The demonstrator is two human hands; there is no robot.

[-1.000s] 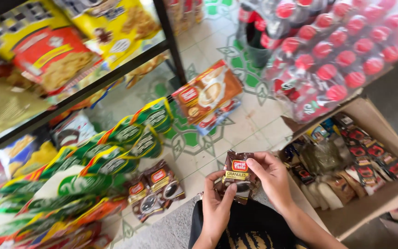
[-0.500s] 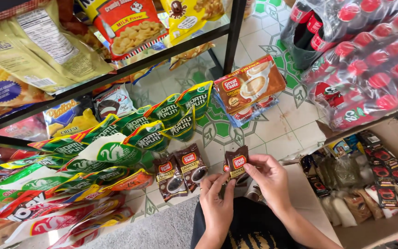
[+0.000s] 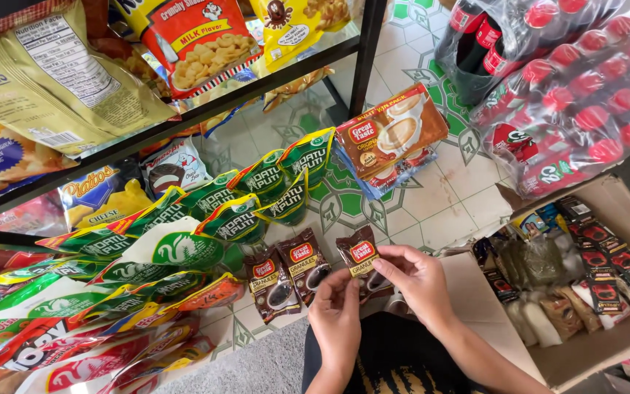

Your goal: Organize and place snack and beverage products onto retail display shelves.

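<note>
Right hand (image 3: 418,281): pinched the brown coffee sachet (image 3: 357,257) at its edge.
Left hand (image 3: 335,315): fingers curled beneath that sachet, apparently gripping it too.
Beside: two matching sachets (image 3: 288,272) on the tiled floor (image 3: 432,204).

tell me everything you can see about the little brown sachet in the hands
The brown sachet is a small glossy foil-like packet, dark brown with a red label near its top and a yellow band below it. It stands roughly upright, tilted slightly left, above the tiled floor. The right hand pinches its right edge; the left hand is at its lower part, which is hidden.
</note>
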